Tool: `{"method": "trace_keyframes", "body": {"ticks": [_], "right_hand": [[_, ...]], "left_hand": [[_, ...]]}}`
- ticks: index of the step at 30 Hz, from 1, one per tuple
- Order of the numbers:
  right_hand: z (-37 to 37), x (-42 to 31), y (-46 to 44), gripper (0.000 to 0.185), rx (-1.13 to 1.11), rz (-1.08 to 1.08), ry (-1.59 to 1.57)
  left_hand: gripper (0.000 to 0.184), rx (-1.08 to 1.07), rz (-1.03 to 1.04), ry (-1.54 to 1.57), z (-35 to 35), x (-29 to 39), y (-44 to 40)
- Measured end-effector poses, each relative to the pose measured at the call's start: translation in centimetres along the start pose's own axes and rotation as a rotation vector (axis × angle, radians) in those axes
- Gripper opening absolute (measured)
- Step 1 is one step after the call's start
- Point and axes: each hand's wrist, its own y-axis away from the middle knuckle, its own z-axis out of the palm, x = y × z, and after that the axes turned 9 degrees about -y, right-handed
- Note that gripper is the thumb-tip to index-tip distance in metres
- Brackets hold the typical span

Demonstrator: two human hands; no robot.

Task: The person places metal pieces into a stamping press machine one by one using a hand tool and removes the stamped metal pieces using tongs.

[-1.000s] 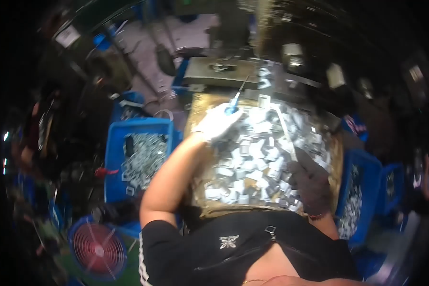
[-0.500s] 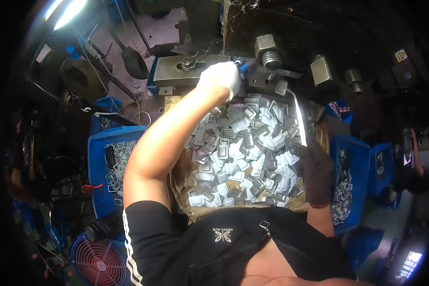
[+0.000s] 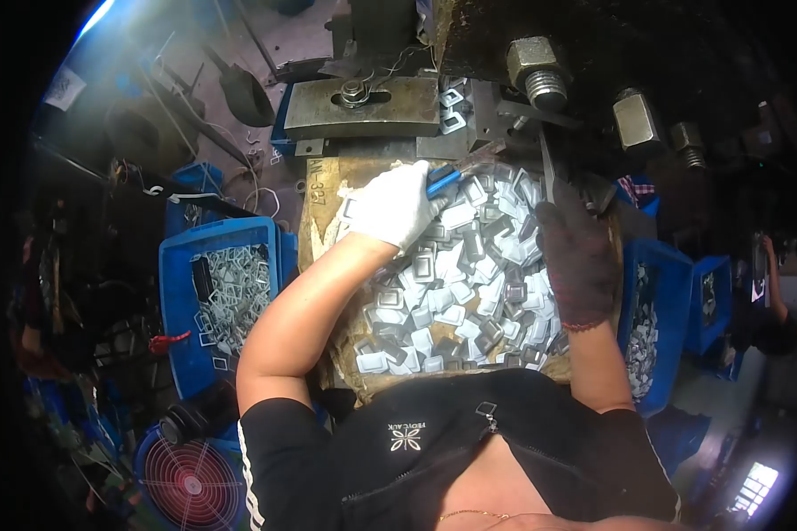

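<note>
My left hand [image 3: 394, 208], in a white glove, is closed around a blue-handled tool [image 3: 444, 180] over the upper left of a heap of small rectangular metal pieces [image 3: 456, 265]. A thin dark tip extends from the handle to the upper right. At the heap's right edge, my right hand [image 3: 583, 270] wears a dark glove and is closed on a long thin metal tool [image 3: 547, 168], perhaps tweezers, pointing up toward the machine. Its far end lies in shadow. Several pale frame-shaped pieces [image 3: 452, 111] rest in the machine's gap.
A slotted steel bar [image 3: 363, 115] and large bolts [image 3: 540, 75] project from the machine ahead. Blue bins [image 3: 170, 292] of metal pieces stand at both sides, the right bin [image 3: 669, 301] close to my forearm. A red fan [image 3: 190, 482] is at lower left.
My left hand has drawn back from the machine toward me with the blue-handled tool. My right hand has moved forward; the piece at its tool's tip no longer shows there.
</note>
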Motion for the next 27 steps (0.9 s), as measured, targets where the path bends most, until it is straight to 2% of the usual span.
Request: {"method": "trace_keyframes", "body": {"ticks": [2, 4, 6, 9, 11, 13, 15, 17, 20, 21, 23, 27], "right_hand": [[0.5, 0.8, 0.1, 0.03, -0.029, -0.124, -0.041], [0.6, 0.5, 0.2, 0.03, -0.038, -0.099, -0.055], [0.4, -0.7, 0.3, 0.03, -0.025, 0.073, -0.039], [-0.6, -0.5, 1.1, 0.037, -0.016, -0.006, 0.009], [-1.6, 0.4, 1.6, 0.039, -0.011, 0.06, -0.018], [-2.4, -0.2, 2.2, 0.04, -0.056, 0.261, -0.144], [-3.9, -2.6, 3.3, 0.04, -0.159, 0.592, -0.375], [-4.0, -4.0, 4.8, 0.04, -0.219, 0.647, -0.495], [-3.9, -5.0, 5.6, 0.041, -0.337, 0.702, -0.608], [-3.5, -4.5, 6.0, 0.042, -0.375, 0.695, -0.623], [-3.1, -4.5, 6.3, 0.043, -0.459, 0.713, -0.661], [-2.3, -4.3, 6.7, 0.045, -0.467, 0.699, -0.618]], "left_hand": [[0.036, -0.001, -0.026, 0.022, -0.4, -0.2, 0.4], [0.032, 0.033, -0.053, 0.044, 0.1, -0.9, 0.5], [0.032, 0.086, -0.085, 0.093, 0.3, -1.4, 0.9], [0.029, 0.16, -0.074, 0.19, 0.5, -2.6, 1.4], [0.025, 0.136, -0.123, 0.339, 0.2, -3.1, 1.7], [0.025, 0.057, -0.187, 0.611, 0.1, -4.1, 1.2], [0.028, 0.023, -0.233, 0.805, 0.3, -4.7, 1.0], [0.032, 0.035, -0.304, 0.92, 0.2, -4.0, 1.0], [0.021, 0.117, -0.343, 0.886, 0.1, -3.3, 0.9], [0.021, 0.179, -0.364, 1.051, 0.5, -3.1, 1.0], [0.02, 0.115, -0.371, 1.081, 0.1, -2.9, 1.1], [0.02, 0.04, -0.392, 1.179, 0.0, -2.4, 1.4]]}}
